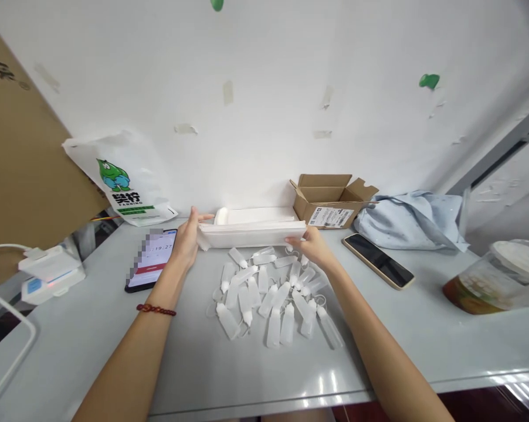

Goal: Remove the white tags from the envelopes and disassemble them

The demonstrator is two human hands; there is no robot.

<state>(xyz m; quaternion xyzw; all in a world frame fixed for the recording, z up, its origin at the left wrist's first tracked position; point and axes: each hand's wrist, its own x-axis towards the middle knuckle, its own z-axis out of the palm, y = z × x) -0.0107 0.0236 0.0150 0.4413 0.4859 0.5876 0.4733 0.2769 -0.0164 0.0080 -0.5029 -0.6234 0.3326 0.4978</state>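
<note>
Bottles (268, 299) on table (115, 351), tray (251, 233) behind them, box (330, 202) right of tray.

Bright, even, diffuse light reaches you from overhead. Note the glare streaks on the near edge of the grey table (203, 363) and the faint shadows beneath the clear bottles (268, 299). The white tray (251, 234) barely separates from the white wall (264, 88): low contrast. Wide-angle distortion bows the table edge and tilts the metal frame (502, 149) at right. Focus is sharp centrally, softer at the corners; part of the phone screen (152, 258) is pixelated.
</note>
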